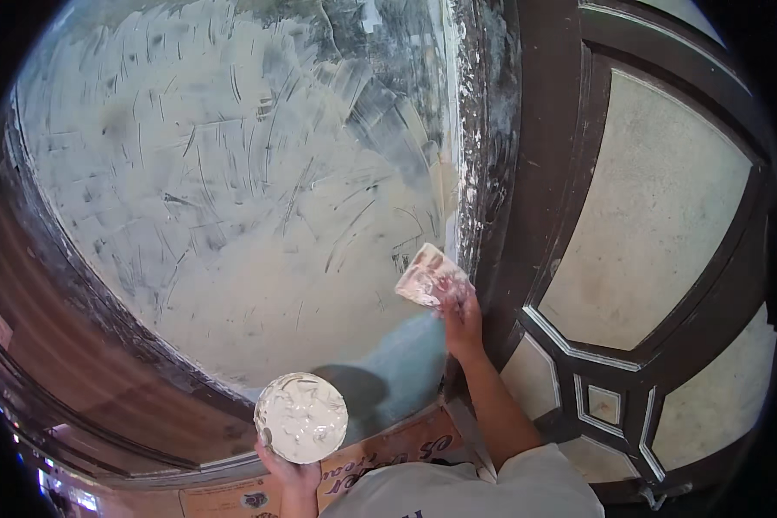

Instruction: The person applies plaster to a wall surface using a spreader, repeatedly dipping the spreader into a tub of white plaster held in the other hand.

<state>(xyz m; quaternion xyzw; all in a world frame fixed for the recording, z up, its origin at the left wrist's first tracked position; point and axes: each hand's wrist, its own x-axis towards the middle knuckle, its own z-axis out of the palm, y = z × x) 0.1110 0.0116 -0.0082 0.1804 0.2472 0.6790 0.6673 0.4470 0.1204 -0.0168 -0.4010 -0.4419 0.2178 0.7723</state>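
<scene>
My left hand holds a round tub from below and behind, heaped with creamy white putty. My right hand grips a flat, putty-smeared spreader against or just off the wall, close to the dark frame on the right; I cannot tell whether its edge touches. The wall panel carries a streaky, uneven coat of cream putty with dark scratches. A patch of bluish bare wall shows low on the right, below the spreader. The tub casts a shadow beside that patch.
A worn, paint-flecked frame edges the panel on the right. Beyond it stands dark woodwork with pale inset panels. Printed cardboard lies along the panel's foot. Brown boards curve along the left.
</scene>
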